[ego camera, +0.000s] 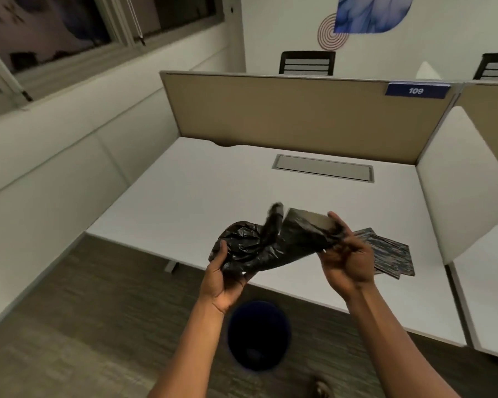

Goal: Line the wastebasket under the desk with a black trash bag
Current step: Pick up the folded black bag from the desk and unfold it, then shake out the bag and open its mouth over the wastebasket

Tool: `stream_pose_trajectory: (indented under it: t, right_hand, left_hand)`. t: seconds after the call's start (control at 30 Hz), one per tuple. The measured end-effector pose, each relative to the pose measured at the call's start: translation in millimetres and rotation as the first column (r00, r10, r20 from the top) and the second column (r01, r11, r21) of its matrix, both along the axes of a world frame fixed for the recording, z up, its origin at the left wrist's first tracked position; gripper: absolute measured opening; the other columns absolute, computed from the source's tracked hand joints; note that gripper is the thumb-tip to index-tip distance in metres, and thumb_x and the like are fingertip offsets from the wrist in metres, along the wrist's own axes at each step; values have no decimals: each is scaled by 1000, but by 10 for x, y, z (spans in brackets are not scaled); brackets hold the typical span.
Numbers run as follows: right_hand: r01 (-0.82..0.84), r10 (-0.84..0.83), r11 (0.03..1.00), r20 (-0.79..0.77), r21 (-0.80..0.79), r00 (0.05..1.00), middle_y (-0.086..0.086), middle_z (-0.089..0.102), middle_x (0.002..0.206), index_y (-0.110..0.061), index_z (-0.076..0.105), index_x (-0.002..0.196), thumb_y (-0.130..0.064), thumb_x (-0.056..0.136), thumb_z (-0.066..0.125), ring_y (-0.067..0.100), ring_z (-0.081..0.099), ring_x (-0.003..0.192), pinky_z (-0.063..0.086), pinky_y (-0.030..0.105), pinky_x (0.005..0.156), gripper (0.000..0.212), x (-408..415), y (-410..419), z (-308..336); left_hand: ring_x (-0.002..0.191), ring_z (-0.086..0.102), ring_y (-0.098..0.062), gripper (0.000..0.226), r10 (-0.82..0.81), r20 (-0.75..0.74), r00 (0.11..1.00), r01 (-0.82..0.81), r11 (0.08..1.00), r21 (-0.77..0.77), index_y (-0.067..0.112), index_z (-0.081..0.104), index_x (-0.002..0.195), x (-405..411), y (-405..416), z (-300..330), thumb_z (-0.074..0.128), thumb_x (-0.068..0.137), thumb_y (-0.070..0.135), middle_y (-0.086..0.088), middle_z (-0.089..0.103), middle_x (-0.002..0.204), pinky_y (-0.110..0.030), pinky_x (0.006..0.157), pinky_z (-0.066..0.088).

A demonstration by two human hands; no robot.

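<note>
Gripping a crumpled trash bag [266, 245] above the desk [202, 196], both hands close on it; wastebasket [258, 336] below.

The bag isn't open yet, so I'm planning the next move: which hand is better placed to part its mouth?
Probably the right hand: it pinches the bag's flat, still-folded end. The left hand grips the crumpled end, serving as an anchor.

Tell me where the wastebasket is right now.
The dark blue wastebasket stands on the carpet in front of the white desk, low in the head view, between the person's forearms and below the black trash bag.
</note>
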State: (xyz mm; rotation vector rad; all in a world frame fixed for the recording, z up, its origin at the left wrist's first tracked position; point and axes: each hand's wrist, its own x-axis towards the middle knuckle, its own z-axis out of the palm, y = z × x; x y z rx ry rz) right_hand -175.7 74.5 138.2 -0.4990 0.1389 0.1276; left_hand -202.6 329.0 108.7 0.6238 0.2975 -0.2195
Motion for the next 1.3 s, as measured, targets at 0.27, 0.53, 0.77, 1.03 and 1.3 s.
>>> stream_pose_trajectory:
  t: [0.27, 0.53, 0.77, 1.03, 1.3]
  right_hand:
    - [30, -25, 996, -58, 89, 998, 5, 60, 68, -9, 82, 87, 0, 70, 44, 18, 63, 64, 57, 47, 91, 42, -364, 474, 175]
    - [-219, 251, 936, 83, -277, 964, 6, 69, 74, -14, 81, 97, 3, 77, 40, 19, 68, 66, 56, 30, 67, 49, -621, 1217, 510]
    - [-176, 216, 955, 152, -240, 964, 9, 70, 84, -17, 78, 109, -9, 69, 62, 29, 65, 80, 52, 42, 83, 43, -717, 1291, 588]
    - [8, 15, 990, 157, -142, 987, -1, 74, 101, -24, 75, 120, -10, 68, 74, 14, 72, 96, 60, 31, 89, 53, -803, 781, 444]
    - [-62, 129, 827, 82, -559, 988, 7, 76, 105, -12, 77, 114, 18, 89, 49, 19, 73, 93, 61, 28, 80, 47, -842, 1120, 50]
  left_hand:
    - [109, 72, -39, 49, -29, -92, 995, 34, 998, 57, 6, 74, 123, -526, 410, -262, 58, 93, 42, -24, 72, 123, -56, 103, 50]
    - [113, 62, -10, 44, -272, -150, 950, 310, 800, 514, 34, 68, 115, -740, 603, -466, 70, 72, 45, 22, 77, 105, -52, 105, 37]
    - [91, 72, -27, 29, -6, -377, 926, 83, 979, 188, 17, 67, 112, -818, 1121, -1095, 71, 84, 25, -10, 77, 98, -41, 77, 59]
    - [77, 71, -24, 40, 140, -468, 873, 22, 946, 324, 12, 56, 135, -1062, 1724, -1634, 61, 95, 11, -11, 74, 99, -27, 56, 57]
    - [140, 47, -33, 67, 317, -267, 910, 89, 481, 872, 22, 40, 153, -876, 1636, -1071, 68, 94, 36, -13, 44, 156, -48, 109, 47]
